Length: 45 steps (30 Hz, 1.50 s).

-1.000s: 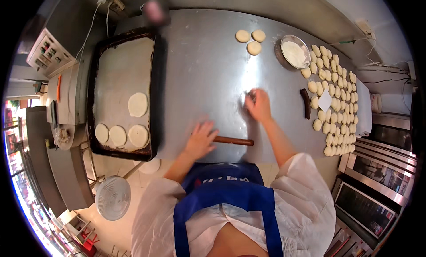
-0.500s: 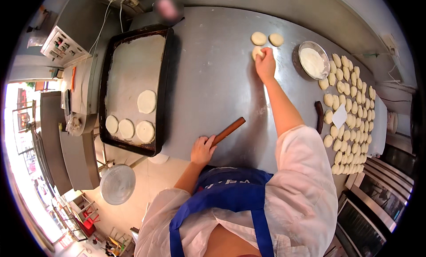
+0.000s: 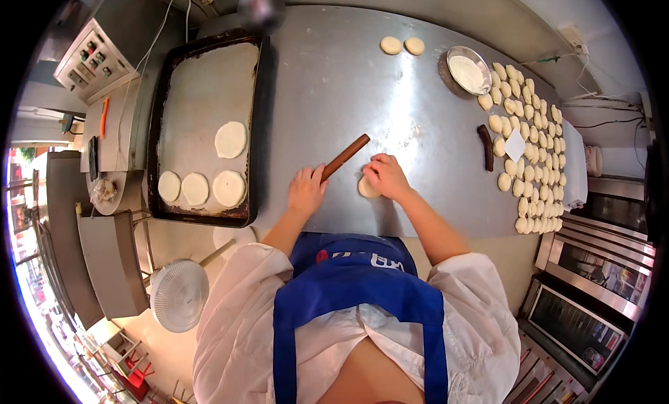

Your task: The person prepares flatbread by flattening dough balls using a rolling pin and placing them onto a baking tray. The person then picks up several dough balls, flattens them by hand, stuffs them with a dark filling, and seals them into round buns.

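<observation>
My left hand (image 3: 307, 189) grips the lower end of a wooden rolling pin (image 3: 347, 154), held diagonally over the steel table (image 3: 313, 90). My right hand (image 3: 387, 174), fingers closed, holds a round dough piece (image 3: 367, 190) on the tabletop, just right of the pin. Two more rounds (image 3: 391, 46) lie at the back. Left of me, a dark-rimmed baking tray (image 3: 253, 160) holds several flattened discs (image 3: 230, 139).
A metal bowl of flour (image 3: 469, 72) sits at the back right beside many dough pieces (image 3: 529, 172), a dark stick (image 3: 486, 149) and a white paper (image 3: 515, 145). A white fan (image 3: 179, 295) stands below left; ovens (image 3: 571, 327) line the right.
My right hand reached to the rounds at the back and has brought one toward me. My left hand has raised the rolling pin, now pointing away from me.
</observation>
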Motion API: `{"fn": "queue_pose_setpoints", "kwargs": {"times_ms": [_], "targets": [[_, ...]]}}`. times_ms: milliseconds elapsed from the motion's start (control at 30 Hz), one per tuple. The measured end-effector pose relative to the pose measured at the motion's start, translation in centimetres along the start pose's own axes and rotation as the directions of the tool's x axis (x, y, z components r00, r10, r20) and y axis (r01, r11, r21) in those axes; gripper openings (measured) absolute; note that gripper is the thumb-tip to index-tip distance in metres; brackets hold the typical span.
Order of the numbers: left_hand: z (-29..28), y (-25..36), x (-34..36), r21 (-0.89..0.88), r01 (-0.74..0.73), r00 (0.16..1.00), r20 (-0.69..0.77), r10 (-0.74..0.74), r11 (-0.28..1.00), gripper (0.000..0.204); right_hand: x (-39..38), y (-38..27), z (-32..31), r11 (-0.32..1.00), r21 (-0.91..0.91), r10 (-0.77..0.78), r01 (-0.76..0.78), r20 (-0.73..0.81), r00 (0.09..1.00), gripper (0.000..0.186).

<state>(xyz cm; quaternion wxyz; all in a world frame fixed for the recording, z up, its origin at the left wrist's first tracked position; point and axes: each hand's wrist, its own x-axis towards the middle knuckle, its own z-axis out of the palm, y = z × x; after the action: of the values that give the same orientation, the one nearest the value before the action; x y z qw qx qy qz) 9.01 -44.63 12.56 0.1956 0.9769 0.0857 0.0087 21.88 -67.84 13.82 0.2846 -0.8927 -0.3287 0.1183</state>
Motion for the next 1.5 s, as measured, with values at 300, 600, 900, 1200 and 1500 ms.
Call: {"fn": "queue_pose_setpoints", "kwargs": {"times_ms": [300,600,900,1200,1500], "targets": [[-0.1,-0.4,0.0,0.033,-0.004,1.000,0.024,0.003,0.999,0.050,-0.7,-4.6,4.7,0.974,-0.215,-0.126,0.067,-0.275,0.953,0.023],[-0.1,-0.3,-0.6,-0.057,0.036,0.998,-0.041,-0.039,0.998,0.049,-1.4,-5.0,4.3,0.968,-0.210,-0.168,0.135,-0.148,0.975,0.050],[-0.3,-1.5,-3.0,-0.097,0.185,0.981,-0.044,-0.190,0.978,0.047,0.8,-3.7,5.5,0.976,-0.217,0.002,-0.020,-0.081,0.997,0.074],[-0.3,0.3,-1.8,0.093,0.223,0.974,-0.054,-0.219,0.970,0.053,2.7,-4.6,4.9,0.958,-0.266,0.091,-0.108,-0.077,0.993,0.073],[-1.3,3.7,0.0,-0.012,-0.037,0.987,0.159,0.039,0.999,0.046,-0.4,-2.6,3.8,0.981,-0.194,-0.078,0.017,-0.313,0.947,0.052]]}}
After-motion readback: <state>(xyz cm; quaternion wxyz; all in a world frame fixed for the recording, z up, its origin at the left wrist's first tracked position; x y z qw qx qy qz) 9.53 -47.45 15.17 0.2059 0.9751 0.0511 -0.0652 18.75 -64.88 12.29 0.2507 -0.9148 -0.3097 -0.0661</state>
